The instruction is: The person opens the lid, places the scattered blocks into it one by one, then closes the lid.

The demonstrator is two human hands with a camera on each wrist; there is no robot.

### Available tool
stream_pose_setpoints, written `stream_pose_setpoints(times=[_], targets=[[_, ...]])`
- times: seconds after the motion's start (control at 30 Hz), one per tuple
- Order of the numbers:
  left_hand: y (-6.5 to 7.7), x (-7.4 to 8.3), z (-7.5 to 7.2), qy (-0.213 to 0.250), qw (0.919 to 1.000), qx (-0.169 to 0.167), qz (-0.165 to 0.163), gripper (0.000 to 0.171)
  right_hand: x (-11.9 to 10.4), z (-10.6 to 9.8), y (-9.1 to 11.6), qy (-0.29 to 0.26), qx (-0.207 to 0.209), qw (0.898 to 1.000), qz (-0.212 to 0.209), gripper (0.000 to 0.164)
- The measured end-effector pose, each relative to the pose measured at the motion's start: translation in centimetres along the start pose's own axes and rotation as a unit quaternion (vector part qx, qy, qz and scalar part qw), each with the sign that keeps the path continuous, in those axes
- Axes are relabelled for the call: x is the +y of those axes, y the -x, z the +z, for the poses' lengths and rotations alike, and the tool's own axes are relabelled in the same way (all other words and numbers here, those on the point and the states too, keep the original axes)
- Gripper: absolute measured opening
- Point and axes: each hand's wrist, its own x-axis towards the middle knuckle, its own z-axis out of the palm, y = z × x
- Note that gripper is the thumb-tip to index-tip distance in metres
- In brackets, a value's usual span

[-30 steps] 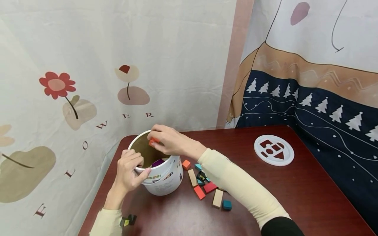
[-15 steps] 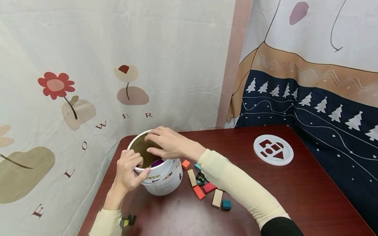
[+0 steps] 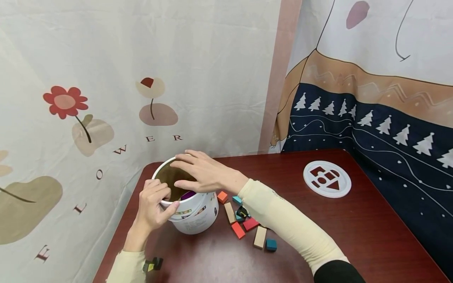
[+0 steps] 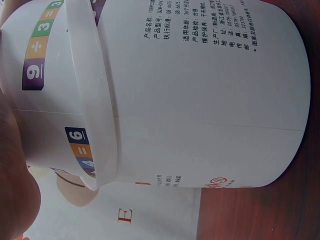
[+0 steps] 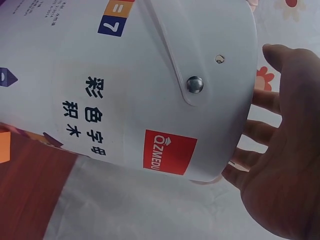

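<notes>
A white toy-block bucket (image 3: 194,220) with printed labels stands on the table, its mouth tipped toward the left hand. My left hand (image 3: 153,202) grips its near-left rim, fingers curled inside and thumb outside. Over the mouth, my right hand (image 3: 203,171) spreads its fingers with nothing in them. The right wrist view shows that hand (image 5: 285,135) beside the bucket's rim, its fingers extended past the edge. Part of a purple block (image 3: 187,195) shows inside the bucket; the rest of the inside is hidden by the hands.
Right of the bucket lie several loose blocks, among them an orange block (image 3: 222,197), a red block (image 3: 251,223), a plain wood block (image 3: 260,237) and a teal block (image 3: 271,245). A white lid with shaped holes (image 3: 327,190) lies farther right on the brown table (image 3: 339,232). Printed curtains hang behind.
The right hand held an orange block over the bucket's mouth a second ago; it has let go of it, and its fingers have spread. The left hand stays on the rim.
</notes>
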Motion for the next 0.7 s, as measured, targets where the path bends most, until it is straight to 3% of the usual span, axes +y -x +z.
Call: stream_pose_setpoints(times=[0.2,0.7], targets=[[0.1,-0.2,0.1,0.0,1.0,-0.001,0.0,0.049,0.1,-0.1,0.5,-0.016,-0.007,1.0,0.008,0.069],[0.2,-0.3,0.1,0.002,1.0,-0.001,-0.007,0.042,1.3,-0.8,3.5,-0.055,0.027,0.998,0.007,0.07]])
